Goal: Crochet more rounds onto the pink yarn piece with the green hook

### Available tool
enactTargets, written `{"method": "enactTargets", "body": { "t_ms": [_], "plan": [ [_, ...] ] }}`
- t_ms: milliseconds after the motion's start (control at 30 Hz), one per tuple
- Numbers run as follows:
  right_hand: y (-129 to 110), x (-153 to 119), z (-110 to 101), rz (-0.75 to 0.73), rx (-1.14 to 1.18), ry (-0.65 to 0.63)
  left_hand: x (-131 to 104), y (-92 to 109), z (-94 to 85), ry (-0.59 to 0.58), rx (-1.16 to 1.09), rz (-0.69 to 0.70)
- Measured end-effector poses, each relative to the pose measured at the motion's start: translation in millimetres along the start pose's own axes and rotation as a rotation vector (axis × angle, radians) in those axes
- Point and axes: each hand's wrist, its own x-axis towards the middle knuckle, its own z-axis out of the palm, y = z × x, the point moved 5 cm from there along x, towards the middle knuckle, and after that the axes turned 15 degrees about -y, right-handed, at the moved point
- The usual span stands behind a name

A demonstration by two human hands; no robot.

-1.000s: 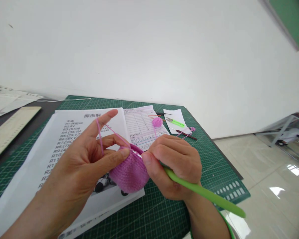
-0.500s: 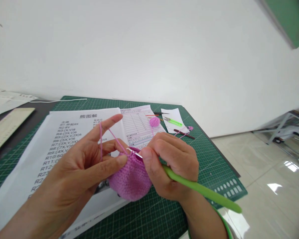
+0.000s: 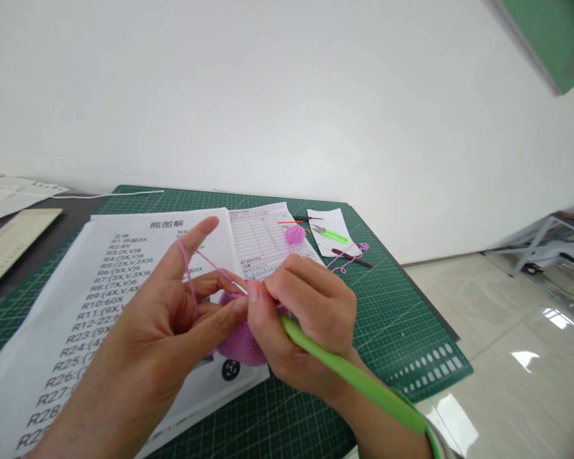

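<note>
My left hand [image 3: 172, 319] pinches the edge of a pink crocheted piece [image 3: 243, 344] between thumb and fingers. Its index finger is raised, with pink yarn [image 3: 210, 260] looped round it and running down to the hook. A crochet hook [image 3: 354, 376] with a thick green handle is gripped in my right hand [image 3: 306, 319]. The hook's thin metal tip points left, just above my left thumb, and touches the yarn. Both hands cover much of the crocheted piece, so its top opening is mostly hidden.
Printed pattern sheets [image 3: 100, 306] lie under my hands on a green cutting mat [image 3: 392, 319]. Farther back are a pink yarn ball [image 3: 295, 234], green thread snips [image 3: 332, 234] and a dark-handled hook [image 3: 351, 257]. A ruler [image 3: 19, 245] lies at left; a white wall stands behind.
My right hand and the hook have moved left, closer to my left thumb. The hook tip has come out above the crocheted piece, which is now more covered. My left index finger has shifted left.
</note>
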Motion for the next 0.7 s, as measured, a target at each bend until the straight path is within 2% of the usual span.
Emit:
{"method": "enactTargets", "body": {
  "t_ms": [133, 267, 367, 467, 533, 600, 700],
  "plan": [
    [-2, -1, 8, -0.077, -0.214, -0.007, 0, 1, 6.8, 0.066, 0.02, 0.054],
    [3, -5, 15, 0.013, -0.227, 0.097, -1, 5, 7.2, 0.196, 0.035, 0.102],
    [7, -5, 16, 0.051, -0.005, 0.154, 0, 5, 6.3, 0.159, -0.074, 0.062],
    [11, 0, 17, 0.085, 0.26, 0.07, -1, 4, 5.8, 0.099, -0.119, 0.019],
    [14, 4, 17, 0.108, 0.35, 0.005, -1, 6, 6.8, 0.08, -0.073, 0.045],
    [14, 5, 16, 0.092, 0.311, -0.019, -2, 6, 8.8, 0.079, -0.05, 0.075],
    [8, 4, 15, -0.004, 0.057, 0.017, -2, 4, 12.5, 0.076, -0.078, 0.093]
  ]
}}
